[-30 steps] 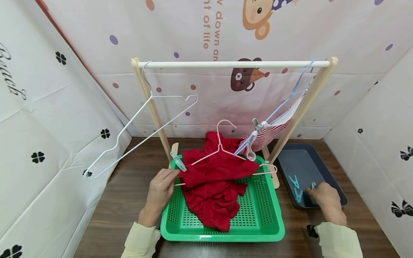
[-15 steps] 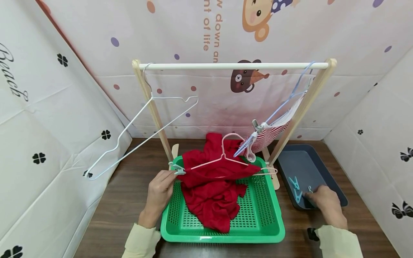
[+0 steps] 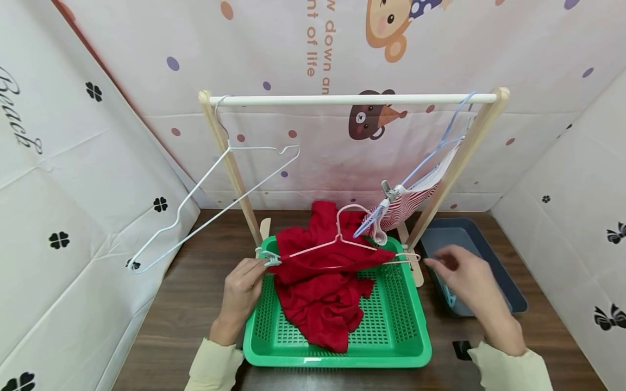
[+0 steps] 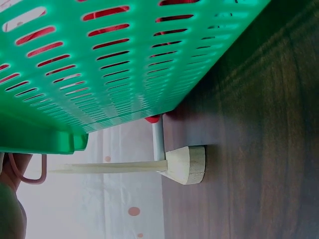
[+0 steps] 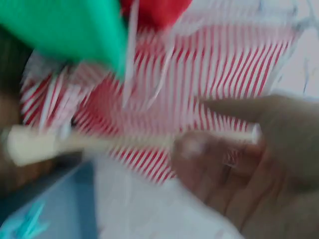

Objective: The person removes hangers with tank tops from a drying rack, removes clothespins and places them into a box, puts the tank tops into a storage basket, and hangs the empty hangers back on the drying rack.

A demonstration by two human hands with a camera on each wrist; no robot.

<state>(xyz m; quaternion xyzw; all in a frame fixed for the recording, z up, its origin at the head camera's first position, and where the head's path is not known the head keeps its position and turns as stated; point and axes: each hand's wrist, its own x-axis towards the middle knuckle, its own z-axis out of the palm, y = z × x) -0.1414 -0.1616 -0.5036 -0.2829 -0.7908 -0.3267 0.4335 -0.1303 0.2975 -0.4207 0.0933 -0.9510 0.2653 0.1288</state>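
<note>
A pink hanger (image 3: 337,239) lies over a red cloth garment (image 3: 318,309) in the green basket (image 3: 337,359). My left hand (image 3: 240,290) grips the hanger's left end, right beside a pale blue clothespin (image 3: 270,257) at the cloth's left corner. The left wrist view shows the hanger's looped end (image 4: 41,174) by the fingers, under the basket rim. My right hand (image 3: 467,274) is between the dark tray (image 3: 504,282) and the hanger's right end. Its thumb and fingers stand apart in the right wrist view, which is blurred, and nothing shows between them.
Behind the basket stands a wooden rack with a white bar (image 3: 332,100). A white hanger (image 3: 195,190) hangs at its left. A blue hanger (image 3: 430,157) with striped red-and-white cloth (image 3: 415,203) hangs at its right. Blue clothespins (image 3: 448,296) lie in the tray.
My right hand has risen out of the tray and moved left toward the hanger. Over the second, the pink hanger's hook tipped down and the clothespin turned with it, the left hand keeping its place.
</note>
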